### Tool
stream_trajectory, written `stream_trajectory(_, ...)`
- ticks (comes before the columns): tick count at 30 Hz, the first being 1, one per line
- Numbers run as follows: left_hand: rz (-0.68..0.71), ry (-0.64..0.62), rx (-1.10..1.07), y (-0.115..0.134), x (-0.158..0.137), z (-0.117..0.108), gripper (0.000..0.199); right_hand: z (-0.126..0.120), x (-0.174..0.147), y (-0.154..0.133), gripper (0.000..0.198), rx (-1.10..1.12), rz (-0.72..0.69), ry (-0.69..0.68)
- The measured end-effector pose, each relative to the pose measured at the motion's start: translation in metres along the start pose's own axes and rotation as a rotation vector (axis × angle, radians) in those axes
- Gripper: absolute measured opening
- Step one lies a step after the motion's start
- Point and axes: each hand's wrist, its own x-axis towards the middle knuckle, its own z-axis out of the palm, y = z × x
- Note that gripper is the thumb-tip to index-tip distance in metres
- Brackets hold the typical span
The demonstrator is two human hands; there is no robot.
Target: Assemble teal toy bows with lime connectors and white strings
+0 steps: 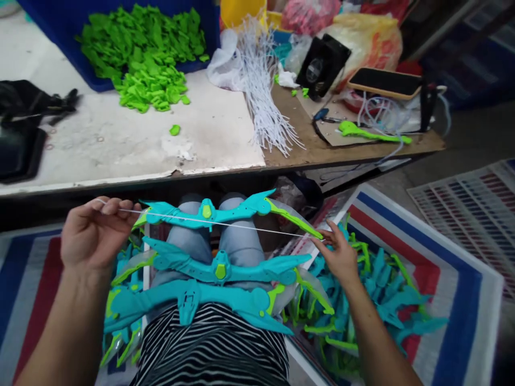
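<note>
A turquoise toy bow (209,212) with lime-green tips lies across my thighs, farthest from my body. My left hand (94,230) is closed, pinching a white string (225,223) near the bow's left tip. That string runs taut along the bow to its right tip. There my right hand (336,249) is closed around the lime-green end of the bow, where the string meets it. Two more toy bows rest on my lap nearer to me, a middle one (241,272) and a close one (217,295).
On the worktable (217,128) are green plastic pieces (155,88) by a blue bin (211,37), a bundle of white strings (265,91), a black fan (324,64) and a phone (384,83). A striped lined crate (450,284) at right holds many toy bows.
</note>
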Motion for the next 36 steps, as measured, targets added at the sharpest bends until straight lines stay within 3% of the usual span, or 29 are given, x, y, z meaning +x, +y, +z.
stream_trajectory(4,0.006,-0.022,0.086,-0.019,-0.018,0.005,0.015,-0.008,0.025,-0.024,0.05,-0.192,-0.147,0.011)
stream_trajectory(7,-0.015,-0.026,0.19,-0.041,-0.027,0.011,0.021,0.013,0.045,-0.079,0.033,-0.259,-0.411,0.112)
stream_trajectory(9,-0.052,-0.029,0.197,-0.053,-0.033,0.014,0.032,0.048,0.05,-0.128,0.027,-0.172,-0.649,0.031)
stream_trajectory(12,-0.127,-0.064,0.179,-0.064,-0.041,0.016,0.039,0.12,0.044,-0.195,0.027,-0.117,-1.014,-0.274)
stream_trajectory(14,-0.173,-0.117,0.162,-0.069,-0.046,0.018,0.039,0.164,0.037,-0.226,0.032,-0.224,-1.12,-0.455)
stream_trajectory(16,-0.212,-0.17,0.144,-0.072,-0.05,0.019,0.04,0.193,0.034,-0.243,0.041,-0.354,-1.119,-0.572)
stream_trajectory(18,-0.245,-0.193,0.127,-0.076,-0.052,0.019,0.041,0.203,0.039,-0.248,0.047,-0.426,-1.068,-0.615)
stream_trajectory(22,-0.223,-0.102,0.09,-0.077,-0.051,0.009,0.041,0.19,0.068,-0.236,0.05,-0.33,-1.003,-0.687)
stream_trajectory(26,0.004,0.157,0.108,-0.062,-0.04,-0.018,0.037,0.171,0.092,-0.222,0.046,-0.058,-0.865,-0.909)
stream_trajectory(30,0.262,0.44,0.235,-0.034,-0.019,-0.046,0.033,0.167,0.1,-0.22,0.047,0.017,-0.699,-1.025)
stream_trajectory(36,0.414,0.543,0.46,-0.011,0.016,-0.057,0.022,0.17,0.102,-0.225,0.048,0.007,-0.663,-1.034)
